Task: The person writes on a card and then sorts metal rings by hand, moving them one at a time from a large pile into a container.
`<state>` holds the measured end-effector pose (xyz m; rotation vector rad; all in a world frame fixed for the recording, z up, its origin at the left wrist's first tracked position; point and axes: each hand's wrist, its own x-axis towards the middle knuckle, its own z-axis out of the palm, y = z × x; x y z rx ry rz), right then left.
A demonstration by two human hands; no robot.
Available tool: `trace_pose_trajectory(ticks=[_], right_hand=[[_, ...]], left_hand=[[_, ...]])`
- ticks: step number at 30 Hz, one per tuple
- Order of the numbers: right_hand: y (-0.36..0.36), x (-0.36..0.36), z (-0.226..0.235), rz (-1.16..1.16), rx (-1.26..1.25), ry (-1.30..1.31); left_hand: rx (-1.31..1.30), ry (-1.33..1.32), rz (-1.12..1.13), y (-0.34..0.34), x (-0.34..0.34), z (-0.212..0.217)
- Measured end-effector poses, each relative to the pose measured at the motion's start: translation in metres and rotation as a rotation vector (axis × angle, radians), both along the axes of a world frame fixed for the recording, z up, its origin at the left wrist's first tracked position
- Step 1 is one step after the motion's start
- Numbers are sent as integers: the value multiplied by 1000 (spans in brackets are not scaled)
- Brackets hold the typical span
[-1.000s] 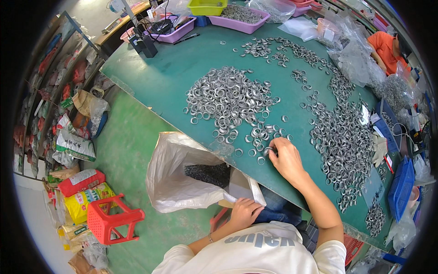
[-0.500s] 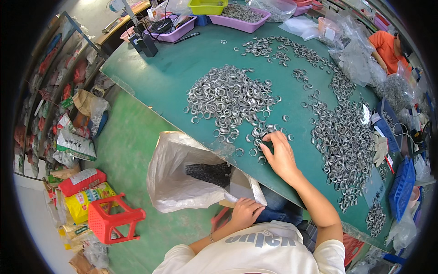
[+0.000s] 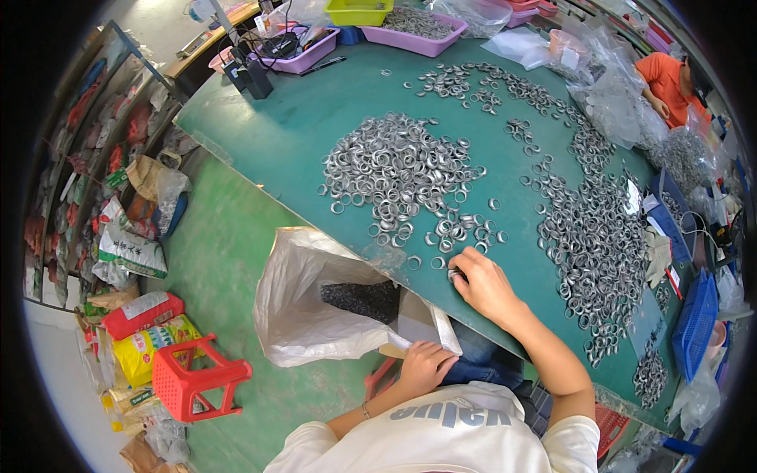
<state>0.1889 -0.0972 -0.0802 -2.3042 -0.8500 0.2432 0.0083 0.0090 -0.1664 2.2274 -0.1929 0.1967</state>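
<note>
My right hand point(image 3: 482, 285) is at the near edge of the green table, its fingertips closed on a grey metal ring point(image 3: 453, 274), which they partly cover. Just beyond it lie a few loose rings point(image 3: 449, 229), trailing off a large heap of rings point(image 3: 394, 165). Below the table edge, an open white sack point(image 3: 296, 315) gapes with a mass of small dark pieces point(image 3: 361, 301) inside. Low in front of my body, my left hand point(image 3: 428, 366) has its fingers curled over the sack's near rim, beside a pale flat panel point(image 3: 446, 331).
A second, longer spread of rings point(image 3: 599, 244) covers the table's right side. Purple trays point(image 3: 418, 39) stand at the back. To the right is a blue basket point(image 3: 695, 323). A red stool point(image 3: 193, 374) stands on the floor at left. A person in orange point(image 3: 670, 87) sits at far right.
My right hand has drawn back slightly toward me from the loose rings, and its fingers have closed on the nearest ring. My left hand has stayed put.
</note>
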Motion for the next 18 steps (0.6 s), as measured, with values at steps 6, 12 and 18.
trace_pose_trajectory(ticks=[6,12,18], right_hand=[[1,3,0,-23,-64,-3],[4,12,-2,-43,183,227],[46,-11,-4,29,331,402]], left_hand=[[-1,2,5,0,-1,0],[-1,4,2,1,-1,1],[5,-6,3,0,-1,-1]])
